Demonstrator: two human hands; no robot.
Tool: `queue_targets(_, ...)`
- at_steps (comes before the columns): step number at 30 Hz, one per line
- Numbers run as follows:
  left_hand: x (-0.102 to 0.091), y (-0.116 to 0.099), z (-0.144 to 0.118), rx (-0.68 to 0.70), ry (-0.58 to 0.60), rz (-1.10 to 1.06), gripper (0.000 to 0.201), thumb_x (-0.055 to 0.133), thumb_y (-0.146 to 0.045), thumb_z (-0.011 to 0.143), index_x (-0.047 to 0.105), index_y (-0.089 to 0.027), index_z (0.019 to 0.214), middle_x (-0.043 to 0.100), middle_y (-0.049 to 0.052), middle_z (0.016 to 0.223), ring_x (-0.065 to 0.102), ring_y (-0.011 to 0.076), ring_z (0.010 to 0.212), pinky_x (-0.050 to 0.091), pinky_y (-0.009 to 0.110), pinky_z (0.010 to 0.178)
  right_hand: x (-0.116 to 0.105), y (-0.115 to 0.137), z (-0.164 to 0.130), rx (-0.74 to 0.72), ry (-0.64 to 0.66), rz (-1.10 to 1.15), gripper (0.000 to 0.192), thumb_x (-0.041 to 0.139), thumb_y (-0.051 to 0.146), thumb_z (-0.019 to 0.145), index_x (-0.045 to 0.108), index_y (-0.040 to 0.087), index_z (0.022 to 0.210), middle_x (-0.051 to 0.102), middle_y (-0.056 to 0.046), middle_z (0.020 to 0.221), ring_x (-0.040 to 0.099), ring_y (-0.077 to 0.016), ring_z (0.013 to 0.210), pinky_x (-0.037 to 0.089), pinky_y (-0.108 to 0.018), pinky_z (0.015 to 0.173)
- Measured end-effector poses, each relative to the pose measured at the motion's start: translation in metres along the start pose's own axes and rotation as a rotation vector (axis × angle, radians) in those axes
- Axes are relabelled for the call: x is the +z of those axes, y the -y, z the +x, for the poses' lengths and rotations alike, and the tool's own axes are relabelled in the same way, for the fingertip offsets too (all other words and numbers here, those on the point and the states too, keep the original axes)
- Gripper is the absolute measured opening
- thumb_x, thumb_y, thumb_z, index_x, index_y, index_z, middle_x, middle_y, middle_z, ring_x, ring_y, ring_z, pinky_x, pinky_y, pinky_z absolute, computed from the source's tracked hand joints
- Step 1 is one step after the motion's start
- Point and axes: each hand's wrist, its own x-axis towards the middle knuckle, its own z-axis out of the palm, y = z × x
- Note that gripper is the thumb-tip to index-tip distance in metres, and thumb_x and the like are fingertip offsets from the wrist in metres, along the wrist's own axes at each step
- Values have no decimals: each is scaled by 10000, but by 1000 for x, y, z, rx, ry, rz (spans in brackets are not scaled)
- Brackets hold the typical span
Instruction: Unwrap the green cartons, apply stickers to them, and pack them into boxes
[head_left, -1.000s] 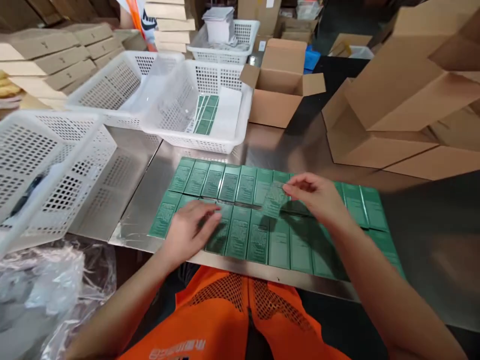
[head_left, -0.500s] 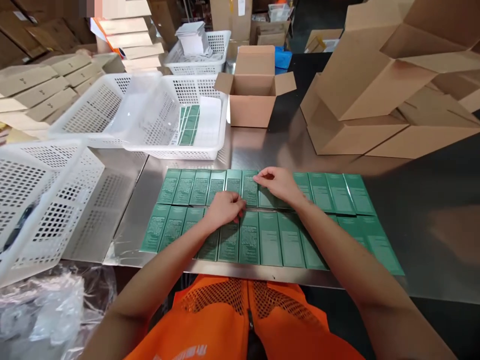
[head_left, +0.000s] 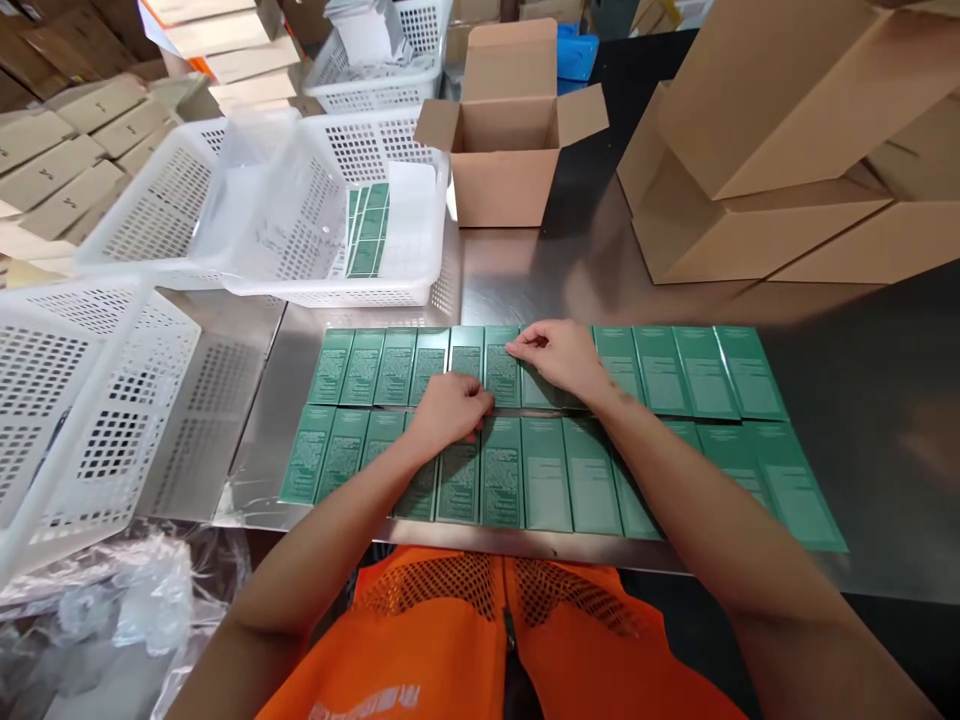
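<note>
Two rows of flat green boxes (head_left: 545, 474) lie side by side on the steel table (head_left: 600, 270). My left hand (head_left: 450, 408) rests with curled fingers on the seam between the rows, near the middle. My right hand (head_left: 561, 354) lies on the upper row, fingertips pinching the edge of a green box (head_left: 501, 364) there. Whether a clear label is under the fingers cannot be made out.
A white basket (head_left: 330, 215) behind the rows holds more green boxes (head_left: 367, 228) and clear bags. More white baskets (head_left: 82, 390) stand at the left, an open cardboard box (head_left: 506, 150) behind, stacked cartons (head_left: 765, 150) at the right, crumpled plastic (head_left: 97, 610) at lower left.
One second ago my right hand held a small clear sheet above the rows; it has since come down onto the upper row. My left hand slid right to the seam. The view tilted down.
</note>
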Motion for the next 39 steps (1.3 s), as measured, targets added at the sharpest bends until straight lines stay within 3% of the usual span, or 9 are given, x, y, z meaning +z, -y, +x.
queue_targets(8, -4, -5, 9, 27, 47, 146, 241, 533, -204, 789, 584, -181, 555, 588, -1, 466, 528, 127, 349, 452, 260, 487, 5, -1, -1, -1, -19, -53, 168, 736, 368, 772, 707, 211, 722, 692, -17, 710, 609, -188, 674, 402, -294, 613)
queue_targets(11, -4, -7, 5, 75, 15, 271, 268, 551, -236, 811, 587, -187, 550, 604, 32, 497, 614, 180, 492, 495, 306, 612, 9, -3, -4, -5, -94, -80, 226, 768, 364, 745, 676, 213, 887, 689, -25, 825, 608, -205, 728, 401, -307, 628)
queue_targets(15, 0, -7, -12, 158, -195, 467, 251, 534, -338, 894, 695, -150, 853, 703, 164, 908, 653, 335, 955, 490, 440, 821, 12, 1, -8, 26, -169, -172, 500, 777, 429, 756, 554, 204, 1143, 676, -41, 922, 626, -237, 774, 407, -322, 635)
queue_targets(18, 11, -5, -28, 409, -317, 643, 435, 509, -429, 940, 623, -127, 1233, 586, 209, 1327, 515, 384, 1231, 448, 509, 946, 14, 9, -10, 24, -141, -279, 598, 718, 608, 786, 534, 203, 1186, 684, -107, 1064, 658, -295, 837, 421, -352, 661)
queue_targets(21, 29, -2, -38, 608, -205, 732, 595, 482, -550, 942, 567, -115, 1341, 563, 196, 1404, 449, 395, 1318, 422, 544, 1006, 14, 17, -12, -6, -132, -382, 584, 643, 639, 847, 532, 202, 1217, 656, -160, 1195, 674, -336, 891, 428, -369, 678)
queue_targets(27, 45, 7, -51, 718, -84, 613, 700, 497, -598, 923, 528, -83, 1396, 558, 200, 1442, 491, 365, 1332, 402, 520, 1079, 13, 16, -14, 6, -109, -267, 318, 545, 402, 957, 562, 194, 1196, 665, -167, 1168, 669, -346, 931, 433, -387, 711)
queue_targets(31, -6, -2, -49, 821, -188, 487, 441, 516, -450, 955, 610, -203, 1309, 661, 99, 1338, 546, 262, 1298, 396, 440, 1118, 7, 8, -10, -27, -78, -114, 312, 584, 359, 910, 558, 189, 1170, 710, -93, 931, 680, -285, 846, 484, -371, 708)
queue_targets(35, -105, -27, -6, 435, -550, 520, 322, 570, -312, 942, 648, -173, 1222, 651, 123, 1316, 529, 255, 1299, 379, 421, 1136, -34, 5, -25, -112, -36, 102, 378, 553, 458, 895, 531, 216, 1185, 713, -42, 872, 695, -213, 745, 560, -334, 672)
queue_targets(39, -188, -47, 44, 284, -589, 485, 298, 626, -339, 937, 640, -143, 1161, 662, 104, 1197, 642, 242, 1085, 526, 470, 959, -100, -16, -84, -167, -295, 325, 528, 663, 629, 784, 575, 309, 1195, 703, -64, 1001, 693, -253, 907, 586, -363, 755)
